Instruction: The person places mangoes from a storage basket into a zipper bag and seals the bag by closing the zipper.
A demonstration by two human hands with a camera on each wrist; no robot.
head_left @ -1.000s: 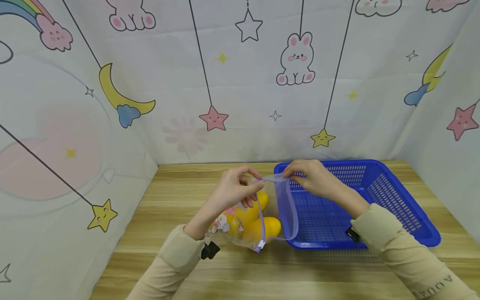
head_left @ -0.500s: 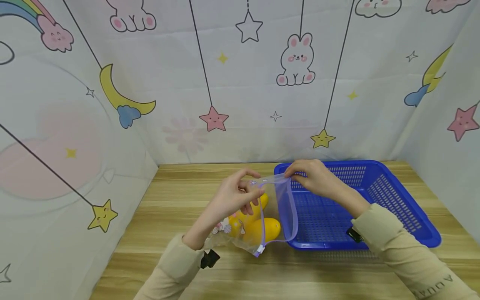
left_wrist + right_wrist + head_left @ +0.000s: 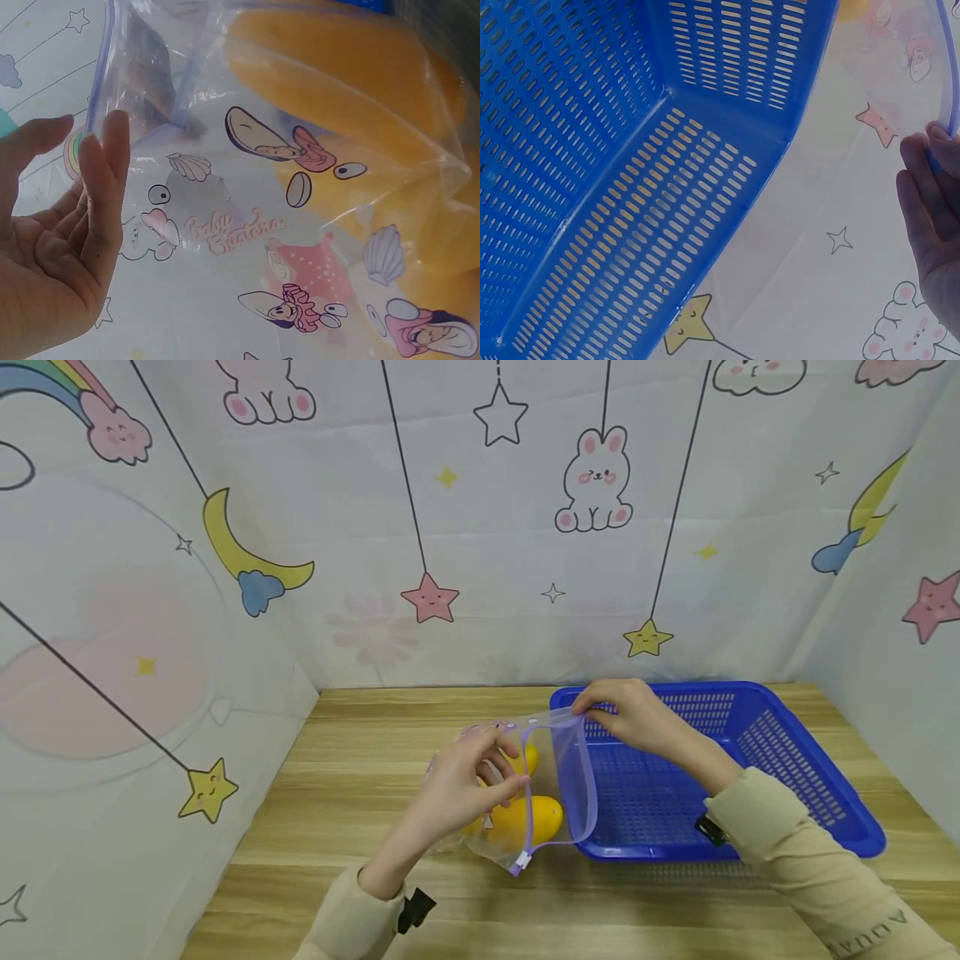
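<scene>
A clear zip bag (image 3: 555, 777) with purple edging and a white slider (image 3: 522, 859) holds several yellow mangoes (image 3: 542, 818). Cartoon oysters and shells are printed on its clear side (image 3: 217, 187). My right hand (image 3: 630, 718) pinches the bag's upper corner between thumb and fingers, keeping its mouth raised. In the right wrist view, those fingertips (image 3: 939, 135) are at the purple edge. My left hand (image 3: 453, 789) is beside the bag, its fingers loosely bent and grasping nothing. From the left wrist view, this hand (image 3: 71, 262) overlaps the bag near its purple strip.
A blue perforated basket (image 3: 806, 760) stands on the wooden table (image 3: 360, 743) right behind the bag's mouth, under my right forearm. White printed cloth (image 3: 487, 543) closes in the back and both sides.
My left hand has come away from the bag's upper edge and moved slightly down, its fingers loosening. The right hand keeps its pinch almost in place.
</scene>
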